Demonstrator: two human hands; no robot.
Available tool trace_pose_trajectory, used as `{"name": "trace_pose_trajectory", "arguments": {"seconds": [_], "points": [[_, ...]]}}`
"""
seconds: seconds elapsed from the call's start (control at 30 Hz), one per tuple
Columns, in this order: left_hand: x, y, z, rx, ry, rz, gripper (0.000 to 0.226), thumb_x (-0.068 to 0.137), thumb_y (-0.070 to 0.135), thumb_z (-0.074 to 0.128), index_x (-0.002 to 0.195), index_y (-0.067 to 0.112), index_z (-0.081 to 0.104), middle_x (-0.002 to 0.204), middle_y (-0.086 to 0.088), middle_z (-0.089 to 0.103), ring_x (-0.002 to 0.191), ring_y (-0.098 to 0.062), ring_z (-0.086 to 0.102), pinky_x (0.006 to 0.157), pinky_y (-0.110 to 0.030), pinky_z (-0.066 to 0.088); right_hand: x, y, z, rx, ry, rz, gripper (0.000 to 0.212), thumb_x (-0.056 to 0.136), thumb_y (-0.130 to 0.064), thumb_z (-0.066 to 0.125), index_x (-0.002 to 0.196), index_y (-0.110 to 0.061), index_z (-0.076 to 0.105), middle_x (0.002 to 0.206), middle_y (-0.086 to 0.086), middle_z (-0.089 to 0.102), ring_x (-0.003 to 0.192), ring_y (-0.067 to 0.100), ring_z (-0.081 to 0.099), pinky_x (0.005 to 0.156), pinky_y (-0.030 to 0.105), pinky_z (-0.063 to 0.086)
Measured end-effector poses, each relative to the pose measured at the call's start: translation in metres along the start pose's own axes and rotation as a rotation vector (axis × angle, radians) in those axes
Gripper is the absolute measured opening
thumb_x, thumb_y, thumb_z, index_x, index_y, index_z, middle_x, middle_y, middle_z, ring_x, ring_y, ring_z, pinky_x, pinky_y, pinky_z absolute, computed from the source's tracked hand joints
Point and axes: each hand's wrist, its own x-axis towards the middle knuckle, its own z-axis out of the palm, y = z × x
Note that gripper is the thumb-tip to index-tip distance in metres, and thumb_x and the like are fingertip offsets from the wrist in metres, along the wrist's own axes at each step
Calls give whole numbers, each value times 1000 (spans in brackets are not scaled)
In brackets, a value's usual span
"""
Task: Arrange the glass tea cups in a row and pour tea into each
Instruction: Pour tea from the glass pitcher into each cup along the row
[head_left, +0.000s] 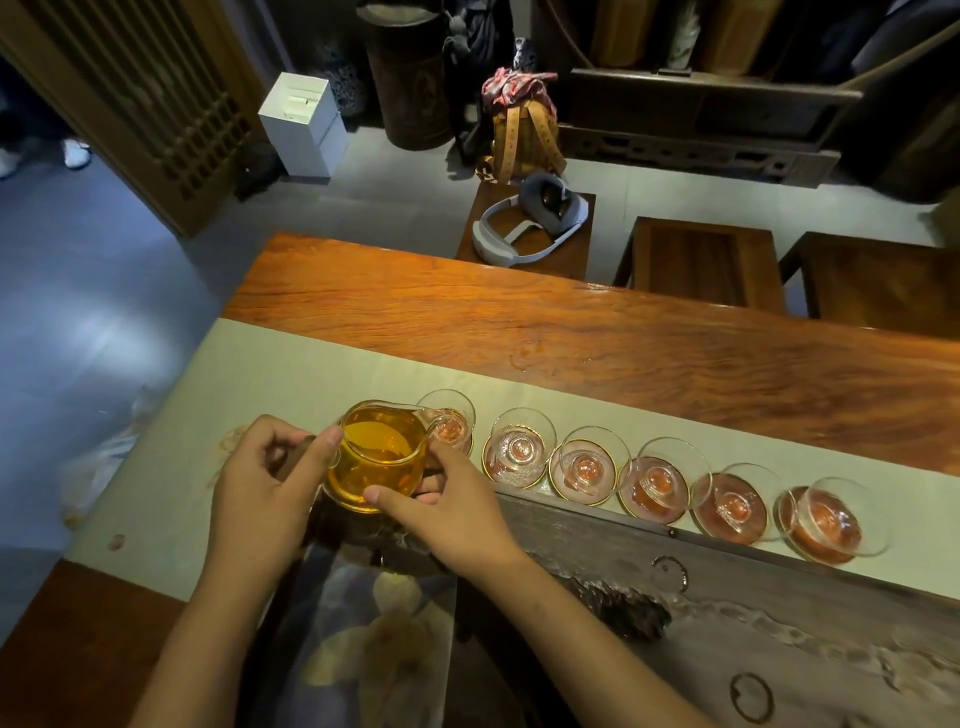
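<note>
Already the six glass tea cups are standing in a row on their saucers along the pale table runner (270, 364), just beyond the dark stone tea tray (727, 597); lined up this closely, they are letting one pitcher travel from cup to cup without a long reach.

From the head camera, the person is tilting a glass fairness pitcher (376, 457) of amber tea toward the leftmost cup (449, 423), its spout sitting right at that cup's rim, so pouring appears to be starting at this end. That cup is looking barely filled, if at all; the thin glass makes it hard to tell. The second cup (519, 447) is looking clear, and the four cups to its right, down to the farthest cup (831, 522), are showing reddish, though whether that is tea or the tinted saucers underneath cannot be told.

The left hand (270, 478) is curling around the pitcher's handle side, thumb pressing against the glass near the rim, fingers closed on the handle. The right hand (441, 499) is steadying the pitcher from the other side, thumb lying against the lower wall and fingers wrapping behind it, likely to control the tilt and keep the stream narrow.
</note>
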Motion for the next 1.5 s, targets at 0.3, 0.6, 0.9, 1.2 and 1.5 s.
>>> {"name": "trace_pose_trajectory", "arguments": {"seconds": [0.3,0.6,0.9,1.2,1.5], "points": [[1,7,1,-1,-12,9,35,76,50,61,80,16,57,76,-6,63,74,-25,62,63,-37,53,1,1,1,0,2,-12,92,65,-66,75,143,-32,41,129,-6,63,106,8,66,85,26,60],[2,5,1,-2,-13,3,34,76,52,60,80,19,56,75,-3,63,74,-21,62,62,-36,52,-1,0,1,14,5,-7,95,64,-65,75,146,-33,38,128,-6,63,107,10,66,85,27,60],[0,3,0,-23,-15,-16,34,75,52,61,79,18,56,74,-2,63,72,-18,62,60,-31,50,0,2,3,15,23,1,100,62,-67,75,147,-30,38,129,-5,63,108,11,66,88,30,60],[1,5,0,-10,-6,-6,34,76,52,61,79,18,56,74,-2,61,72,-18,60,61,-31,48,-1,2,3,10,32,-19,90,65,-63,77,142,-31,43,124,-6,65,104,10,67,83,25,60],[-1,5,0,-13,-14,-17,35,74,53,60,80,20,56,76,-2,62,73,-18,61,61,-33,50,-1,1,4,10,38,-21,94,63,-65,76,144,-31,42,126,-6,64,106,11,67,88,31,60]]}}
